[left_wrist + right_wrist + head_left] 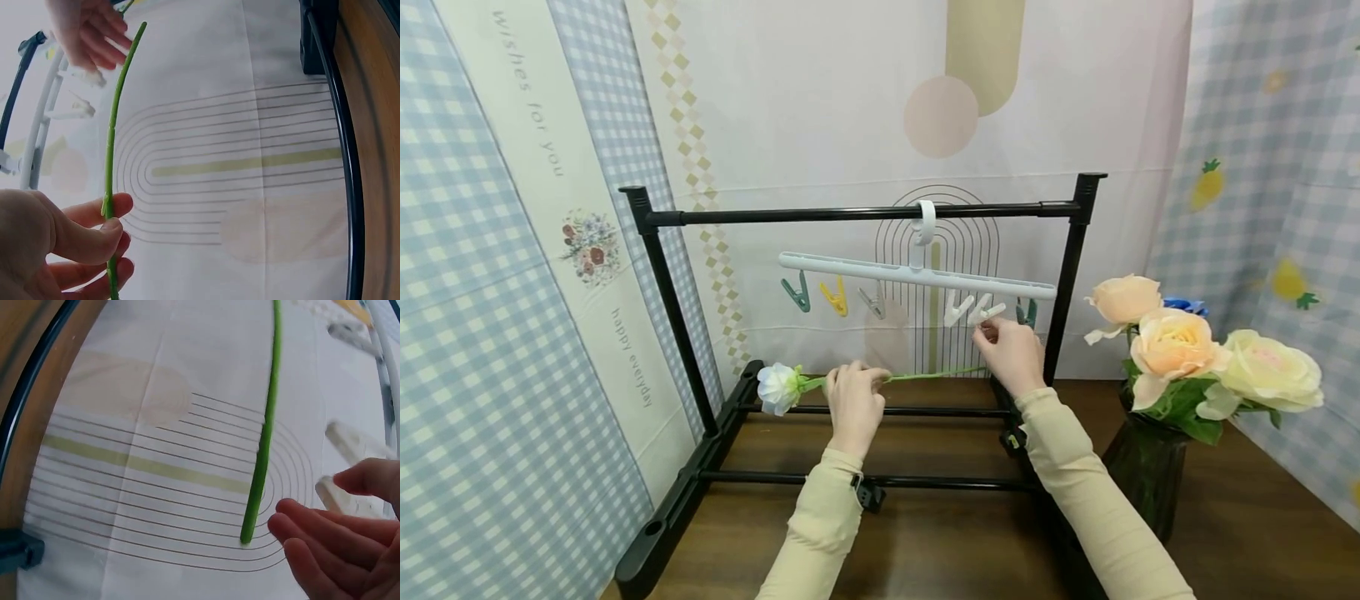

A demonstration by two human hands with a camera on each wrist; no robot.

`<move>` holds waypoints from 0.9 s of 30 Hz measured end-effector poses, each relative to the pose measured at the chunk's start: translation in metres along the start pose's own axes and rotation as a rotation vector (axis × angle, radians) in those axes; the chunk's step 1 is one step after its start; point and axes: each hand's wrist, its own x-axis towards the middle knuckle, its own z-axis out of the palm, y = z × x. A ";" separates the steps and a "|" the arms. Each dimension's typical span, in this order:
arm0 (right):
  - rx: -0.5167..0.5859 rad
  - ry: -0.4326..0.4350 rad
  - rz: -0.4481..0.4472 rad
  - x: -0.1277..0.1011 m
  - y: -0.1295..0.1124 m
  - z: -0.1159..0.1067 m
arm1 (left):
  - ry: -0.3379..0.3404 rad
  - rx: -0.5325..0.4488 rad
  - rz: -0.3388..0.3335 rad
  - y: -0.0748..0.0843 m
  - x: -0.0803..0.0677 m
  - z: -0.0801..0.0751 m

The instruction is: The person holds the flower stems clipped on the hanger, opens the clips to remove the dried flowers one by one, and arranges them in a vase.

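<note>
I see the left hand [853, 398] pinching the white rose's stem [111, 156], held level below the clip hanger [917, 275]. Right hand [1011, 350], fingers loosely spread and holding nothing, touches a white clip [986, 313]. Stem not yet clipped; pegging remains.

Both forearms, in pale cream sleeves, reached forward and up from the bottom of the head view, the right arm stretched farther than the left. The left hand [854, 398] was raised with its back to the camera, its thumb and curled fingers [94, 234] pinched together, the wrist bent slightly inward. The right hand [1011, 350] was lifted higher, its back also toward the camera. In the right wrist view its fingers [325, 534] were loosely extended and slightly spread, with the thumb held apart above them. The two hands were well apart.
</note>
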 end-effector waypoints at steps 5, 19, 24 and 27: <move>-0.048 0.025 -0.203 -0.018 -0.014 0.006 | 0.011 0.005 0.041 0.009 -0.004 0.004; -0.202 0.065 -0.491 -0.060 -0.056 0.021 | 0.047 0.031 0.137 0.040 -0.012 -0.002; -0.240 0.091 -0.503 -0.069 -0.059 0.024 | 0.056 0.038 0.131 0.042 -0.016 -0.007; -0.273 0.118 -0.527 -0.075 -0.059 0.023 | 0.057 0.024 0.124 0.043 -0.017 -0.011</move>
